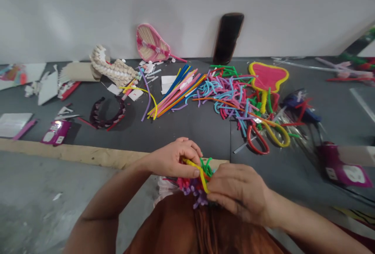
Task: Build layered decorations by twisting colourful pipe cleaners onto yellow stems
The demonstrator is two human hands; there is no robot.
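The right hand (238, 189) covers part of a colourful bundle (191, 191) of purple, pink and green curls, so its full shape cannot be made out, and the right fingertips are partly lost behind it. The left hand (175, 158) pinches a yellow strip (202, 177) between thumb and fingers; the strip's lower end meets the curled right hand, though exactly what that one grips cannot be told. The bundle sits between them, over the person's brown garment (170, 226), beside the front edge of the desk (164, 136). The jumbled pile (225, 90) of coloured pieces hides parts of itself, and a white sheet (13, 123) is cut off at the far left. Bare surface lies open beyond the left hand, up to the long strips (175, 95); rightward, a red loop (267, 148) crowds the room.
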